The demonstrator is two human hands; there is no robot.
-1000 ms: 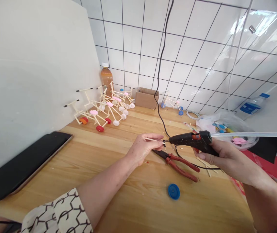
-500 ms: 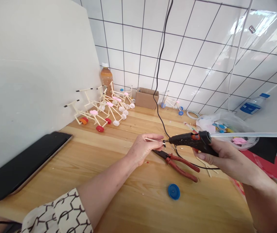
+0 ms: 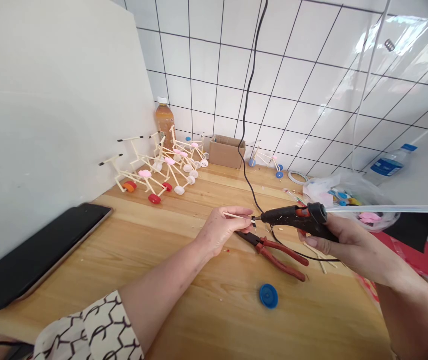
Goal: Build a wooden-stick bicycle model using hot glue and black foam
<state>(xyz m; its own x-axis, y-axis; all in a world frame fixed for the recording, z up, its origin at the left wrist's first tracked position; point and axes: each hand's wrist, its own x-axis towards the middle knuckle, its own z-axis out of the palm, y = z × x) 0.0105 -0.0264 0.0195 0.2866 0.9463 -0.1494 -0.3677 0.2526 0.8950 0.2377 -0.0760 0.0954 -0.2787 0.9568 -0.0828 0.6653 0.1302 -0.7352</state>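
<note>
My left hand (image 3: 223, 229) pinches a thin pale stick (image 3: 232, 215) near the middle of the table. At its right end sits a small black piece (image 3: 254, 221). The nozzle of a black glue gun (image 3: 296, 218) points left at that end, touching or almost touching it. Wrapped round the gun's handle is my right hand (image 3: 343, 242); a long clear glue stick (image 3: 390, 209) juts from the gun's back. Pliers with red handles (image 3: 279, 255) lie just below the gun. Nearer to me is a blue bottle cap (image 3: 268, 296).
Several stick models (image 3: 154, 170) with coloured wheels stand at the back left, before a brown bottle (image 3: 165, 122). A cardboard box (image 3: 227, 151) stands by the wall. A phone (image 3: 41, 255) lies left; a plastic bag (image 3: 349, 192) and water bottle (image 3: 390, 164) are right.
</note>
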